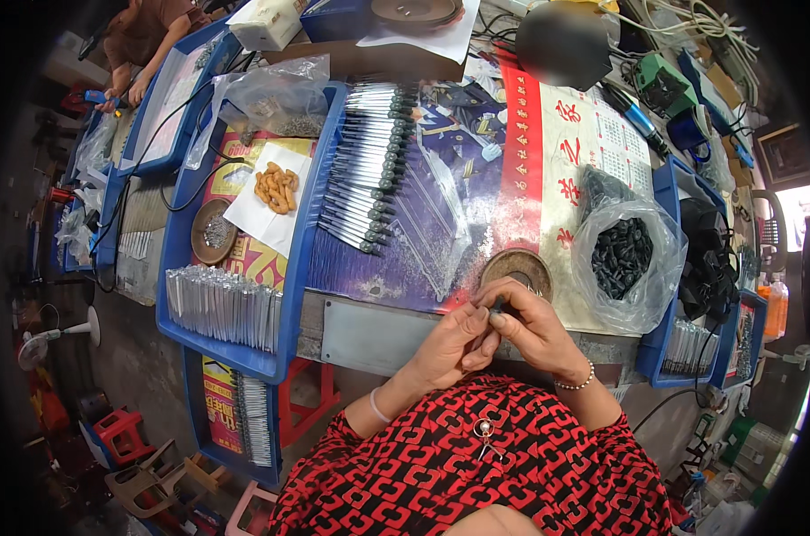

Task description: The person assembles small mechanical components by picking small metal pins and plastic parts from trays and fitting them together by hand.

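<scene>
My left hand [457, 343] and my right hand [541, 334] meet at the table's near edge, fingertips pinched together. Between them shows a small dark piece [497, 306], mostly covered by the fingers. It resembles the small black parts [623, 259] heaped in an open clear plastic bag [592, 295] to the right. Just beyond my fingers sits a round brown dish [512, 263] with some tiny pins in it. Left of the dish, thin silver rods with dark grey-green heads [365, 170] lie in a row on the printed sheet.
A blue tray [287, 335] on the left holds flat silver strips [222, 308], a bowl [200, 234] of small metal bits and orange-brown snacks [277, 189] on white paper. More blue trays stand at the right. At far left, a person [150, 40] works with their hands.
</scene>
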`<state>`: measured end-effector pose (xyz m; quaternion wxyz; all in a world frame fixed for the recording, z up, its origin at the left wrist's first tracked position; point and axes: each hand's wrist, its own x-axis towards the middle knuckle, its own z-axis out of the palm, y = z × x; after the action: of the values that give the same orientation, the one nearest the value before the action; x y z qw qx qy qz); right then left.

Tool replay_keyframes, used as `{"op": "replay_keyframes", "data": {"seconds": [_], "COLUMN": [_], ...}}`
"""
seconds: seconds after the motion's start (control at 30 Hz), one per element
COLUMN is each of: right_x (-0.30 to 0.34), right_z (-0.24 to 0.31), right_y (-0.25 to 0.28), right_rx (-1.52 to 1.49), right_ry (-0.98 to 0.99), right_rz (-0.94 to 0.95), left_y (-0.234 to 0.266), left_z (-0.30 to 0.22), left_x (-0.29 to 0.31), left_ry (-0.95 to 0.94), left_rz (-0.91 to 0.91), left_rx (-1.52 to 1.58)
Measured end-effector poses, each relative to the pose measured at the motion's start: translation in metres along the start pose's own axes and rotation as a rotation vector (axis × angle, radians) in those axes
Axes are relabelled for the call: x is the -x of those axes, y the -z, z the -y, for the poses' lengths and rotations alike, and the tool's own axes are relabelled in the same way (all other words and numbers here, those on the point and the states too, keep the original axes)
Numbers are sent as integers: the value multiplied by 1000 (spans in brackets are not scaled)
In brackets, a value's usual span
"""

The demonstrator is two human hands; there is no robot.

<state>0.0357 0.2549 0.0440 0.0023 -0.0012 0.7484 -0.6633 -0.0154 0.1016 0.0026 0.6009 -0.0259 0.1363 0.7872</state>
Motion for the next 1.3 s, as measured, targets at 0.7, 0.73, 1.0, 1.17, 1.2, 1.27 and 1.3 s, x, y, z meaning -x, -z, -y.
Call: {"op": "replay_keyframes", "data": {"seconds": [0.7, 0.73, 1.0, 1.17, 1.2, 1.27, 1.3], "right_x": [13, 13, 9, 15, 15, 13, 13], "right_z": [-2, -3, -2, 0, 0, 0, 1], "right_y": [7, 8, 2, 2, 0, -7, -7], "right_rx": [-550, -557, -346, -335, -335, -179, -187], "right_ry": [-292, -244, -115, -82, -81, 51, 33], "right_rz": [-97, -126, -171, -111, -112, -163, -156], "left_y": [-12, -17, -19, -23, -23, -22, -21], "left_z": [6, 4, 5, 9, 8, 6, 6], "left_x": [-1, -1, 0, 5, 7, 10, 10], "left_ry": [30, 32, -69, -87, -86, -122, -120], "left_rz": [-29, -38, -138, -90, -89, -122, -121], "left_rx": [-130, -220, -524, -654, -655, -688, -688]}}
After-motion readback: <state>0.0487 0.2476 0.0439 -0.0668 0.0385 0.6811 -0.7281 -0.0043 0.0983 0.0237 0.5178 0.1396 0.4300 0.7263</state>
